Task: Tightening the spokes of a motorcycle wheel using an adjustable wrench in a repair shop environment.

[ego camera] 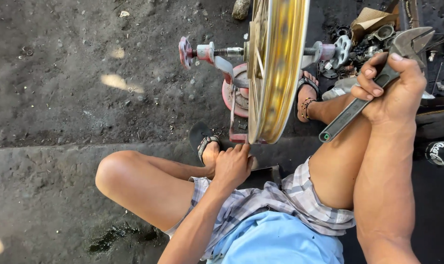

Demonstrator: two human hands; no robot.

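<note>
Hand [395, 88] clenched around wrench [358, 105]

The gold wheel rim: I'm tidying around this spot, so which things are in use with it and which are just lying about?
In use:
gold wheel rim
red truing stand
adjustable wrench, in right hand
left hand, at stand's base

Lying about:
metal parts pile
stone
dark bottle

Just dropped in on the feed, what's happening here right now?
A person sits on the ground in front of a gold spoked wheel rim mounted upright on a red stand. The right hand grips a large adjustable wrench, raised over the right knee and clear of the wheel. The left hand rests low by the left foot, near the stand's base. A heap of metal parts lies beyond the wheel.
</note>
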